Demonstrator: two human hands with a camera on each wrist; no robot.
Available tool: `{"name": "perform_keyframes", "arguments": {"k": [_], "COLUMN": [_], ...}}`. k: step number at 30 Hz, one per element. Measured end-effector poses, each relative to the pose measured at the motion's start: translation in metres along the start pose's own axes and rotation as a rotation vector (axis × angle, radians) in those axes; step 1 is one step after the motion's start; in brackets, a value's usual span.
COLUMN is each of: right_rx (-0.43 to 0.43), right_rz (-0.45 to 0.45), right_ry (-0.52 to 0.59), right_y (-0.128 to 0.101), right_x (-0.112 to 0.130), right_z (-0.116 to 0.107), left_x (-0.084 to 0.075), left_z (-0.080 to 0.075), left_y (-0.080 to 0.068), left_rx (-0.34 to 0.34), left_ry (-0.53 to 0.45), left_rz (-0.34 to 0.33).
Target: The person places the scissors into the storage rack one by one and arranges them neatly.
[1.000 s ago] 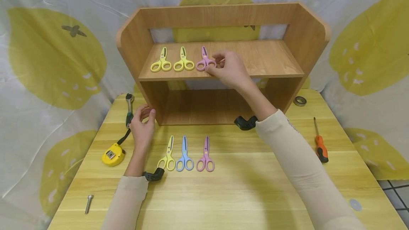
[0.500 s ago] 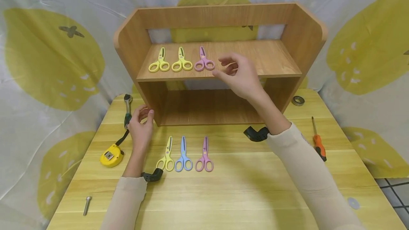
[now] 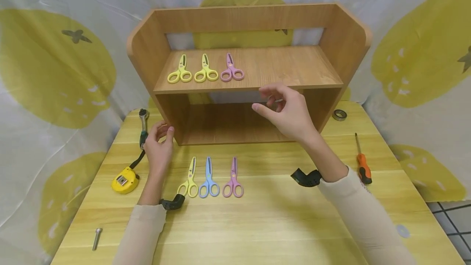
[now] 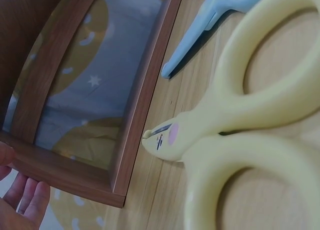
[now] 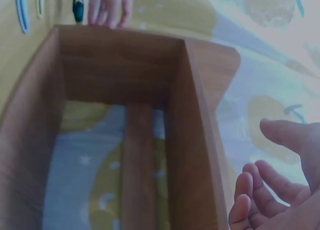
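Note:
My right hand (image 3: 288, 111), its thumb and fingers apart, holds nothing in front of the wooden shelf's (image 3: 287, 66) upper board edge. On that board lie two yellow pairs of scissors (image 3: 180, 70) and a purple pair of scissors (image 3: 231, 70) in a row, points to the back. My left hand (image 3: 159, 146) rests its fingers against the outer left side of the shelf, also seen in the left wrist view. On the table below are yellow scissors (image 3: 189, 180), blue scissors (image 3: 209, 181) and purple scissors (image 3: 233, 181), side by side.
On the left lie a ratchet wrench (image 3: 143, 128), a yellow tape measure (image 3: 125, 180) and a bolt (image 3: 97, 238). Along the right are a bearing ring (image 3: 339, 115), an orange-handled screwdriver (image 3: 362, 162) and a flat washer (image 3: 402, 231). A lemon-patterned cloth (image 3: 59, 105) hangs behind.
My right hand has let go of the purple scissors on the upper board and moved away right and down toward me. The left hand stays by the shelf's side.

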State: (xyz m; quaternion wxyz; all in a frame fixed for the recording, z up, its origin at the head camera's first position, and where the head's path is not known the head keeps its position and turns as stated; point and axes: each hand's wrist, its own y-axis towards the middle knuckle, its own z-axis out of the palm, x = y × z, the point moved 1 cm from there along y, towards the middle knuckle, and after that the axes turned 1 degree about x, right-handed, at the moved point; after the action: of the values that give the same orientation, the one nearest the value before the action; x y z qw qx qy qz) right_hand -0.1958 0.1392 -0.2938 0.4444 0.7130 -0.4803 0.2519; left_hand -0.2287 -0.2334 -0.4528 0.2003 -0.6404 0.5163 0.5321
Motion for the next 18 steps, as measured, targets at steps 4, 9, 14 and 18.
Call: {"name": "perform_keyframes", "arguments": {"k": [4,9,14,18], "right_rx": [0.043,0.101,0.175,0.214], "right_rz": [0.016,0.058,0.119,0.164], "right_ry": [0.022,0.069,0.091,0.085], "right_y": [-0.02,-0.044,-0.064,-0.079], "right_x": [-0.01,-0.031,-0.054,-0.067], "right_z": [0.005,0.019,0.039,0.051], "left_x": [0.001,0.001,0.002,0.002], "left_z": [-0.001,-0.001,-0.002,-0.001], "left_y": [0.0,0.001,0.0,0.0], "left_rx": [0.005,0.002,-0.001,-0.004], "left_ry": [0.009,0.007,0.007,0.013], "left_rz": [0.0,-0.001,0.006,0.016]}}
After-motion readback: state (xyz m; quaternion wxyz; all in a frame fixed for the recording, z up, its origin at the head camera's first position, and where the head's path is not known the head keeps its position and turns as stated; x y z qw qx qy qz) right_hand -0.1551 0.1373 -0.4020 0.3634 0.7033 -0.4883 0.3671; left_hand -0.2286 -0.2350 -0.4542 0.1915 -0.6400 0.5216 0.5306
